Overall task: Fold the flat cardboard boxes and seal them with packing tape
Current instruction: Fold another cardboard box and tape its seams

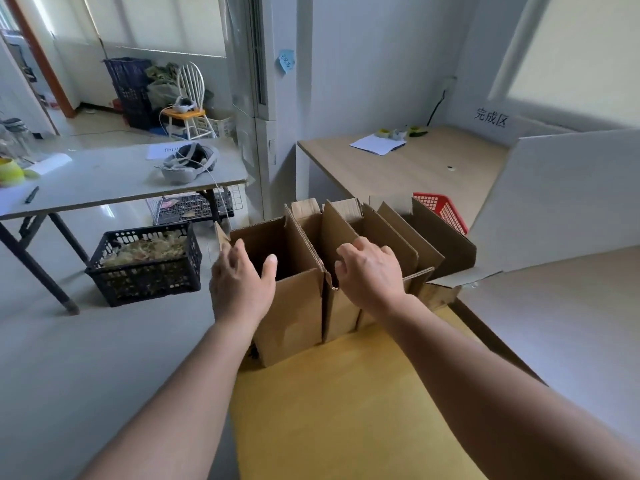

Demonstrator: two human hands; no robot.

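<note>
**Both hands at the upright boxes, far edge of the yellow desk**

Left hand (239,285) is lying spread against the near left corner of the open box (298,306). Its fingers are running straight along the outer left side and its thumb is resting at the near wall's top edge. It is not clasping anything.

Right hand (370,271) is holding the top edge of the second box (343,313) with curled fingers. The fingertips are lying hidden in the gap behind the edge, so the depth of the hold is not showing.

The two boxes are standing upright, tops open, touching side by side at the far end of the yellow desk (346,410). More cardboard panels (426,244) are leaning just right of them. How many separate boxes these panels make up is hard to tell.

A white board (554,195) is blocking the right side and covering part of a red basket (440,209).

On the far right, a wooden desk (415,174) is carrying papers (377,143) and small yellowish rolls (384,133), too blurred to identify. A sign (490,117) with printed characters is standing against the wall behind it.

On the left, a grey folding desk (104,181) is carrying a headset (188,164). A black crate (145,268) of pale shreds is sitting on the pale floor (69,341) beside its legs. A white chair (190,95) is standing far back.
</note>
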